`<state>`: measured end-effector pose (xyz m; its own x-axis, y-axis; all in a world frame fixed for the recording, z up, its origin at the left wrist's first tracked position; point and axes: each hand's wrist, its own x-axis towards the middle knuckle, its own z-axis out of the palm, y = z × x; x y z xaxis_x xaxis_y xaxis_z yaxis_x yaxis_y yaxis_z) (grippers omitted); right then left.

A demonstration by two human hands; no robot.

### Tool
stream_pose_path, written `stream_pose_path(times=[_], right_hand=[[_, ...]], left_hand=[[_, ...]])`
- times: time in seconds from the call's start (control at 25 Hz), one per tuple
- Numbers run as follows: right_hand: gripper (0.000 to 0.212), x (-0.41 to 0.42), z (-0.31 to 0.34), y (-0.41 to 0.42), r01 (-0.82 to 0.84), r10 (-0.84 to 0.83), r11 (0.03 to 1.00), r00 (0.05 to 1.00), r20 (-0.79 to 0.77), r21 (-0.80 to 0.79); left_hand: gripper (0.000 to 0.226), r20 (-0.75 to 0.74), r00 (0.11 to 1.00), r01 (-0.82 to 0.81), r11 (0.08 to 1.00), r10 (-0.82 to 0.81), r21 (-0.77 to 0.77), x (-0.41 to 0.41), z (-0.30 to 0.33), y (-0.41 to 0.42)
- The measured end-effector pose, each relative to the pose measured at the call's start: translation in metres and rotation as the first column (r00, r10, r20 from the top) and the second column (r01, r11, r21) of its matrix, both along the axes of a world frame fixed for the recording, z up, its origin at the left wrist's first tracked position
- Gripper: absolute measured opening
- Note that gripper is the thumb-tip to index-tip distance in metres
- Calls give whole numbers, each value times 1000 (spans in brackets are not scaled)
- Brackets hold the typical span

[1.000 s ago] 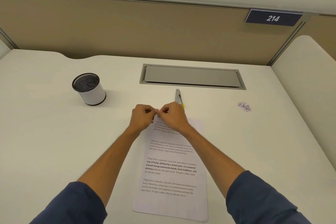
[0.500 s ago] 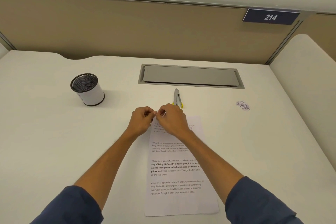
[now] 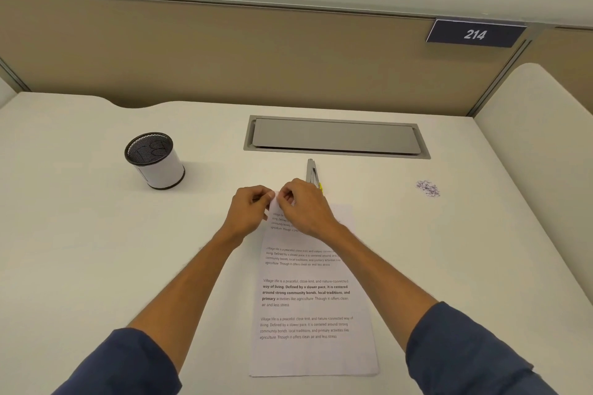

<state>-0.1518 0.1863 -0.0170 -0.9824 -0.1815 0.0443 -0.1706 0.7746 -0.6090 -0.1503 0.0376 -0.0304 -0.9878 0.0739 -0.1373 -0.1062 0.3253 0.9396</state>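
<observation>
A white printed sheet of paper [image 3: 308, 298] lies lengthwise on the white desk [image 3: 96, 250], with several paragraphs of text on it. My left hand [image 3: 250, 208] and my right hand [image 3: 305, 205] meet at its far left corner, and both pinch the paper's top edge there. The right hand covers much of the sheet's top. Just beyond the right hand lies a grey metal tool with a yellow part [image 3: 312, 173], partly hidden by my fingers.
A black mesh pen cup with a white wrap [image 3: 155, 163] stands at the left. A grey cable hatch [image 3: 335, 138] is set into the desk at the back. A small heap of tiny dark bits [image 3: 427, 188] lies at the right. Beige partition panels stand behind.
The sheet has swung round under my hands: its near end moved to the right, then partly back. Both hands stay pinched at the top corner.
</observation>
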Motion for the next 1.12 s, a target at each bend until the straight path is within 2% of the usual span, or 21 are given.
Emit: stream_pose_path(times=[0.08,0.16,0.24,0.36,0.52,0.6,0.84,1.12], right_hand=[[14,7,-12,0,24,-27,990,999,-20,-141],[11,11,-20,0,43,-54,978,997,-51,-202],[10,12,-18,-2,59,-76,979,994,-80,-195],[11,11,-12,-7,76,-93,982,991,-93,-173],[8,10,-16,4,197,-218,886,976,-3,-419],[6,11,-18,22,250,-265,847,964,35,-470],[5,7,-28,116,450,-482,762,875,56,-466],[12,8,-47,231,750,-764,585,638,100,-309]], left_hand=[[24,115,993,-51,988,34,147,1,1,1],[22,188,982,-56,974,14,221,2,2,3],[21,187,982,-31,980,-7,195,4,1,7],[22,126,991,-62,990,46,125,6,1,11],[23,124,992,-45,997,36,67,6,-5,8],[23,111,993,-38,999,39,-6,7,-9,7],[21,55,995,-77,995,80,-66,5,-17,1],[21,-6,988,-152,986,152,-72,-5,-25,-11]])
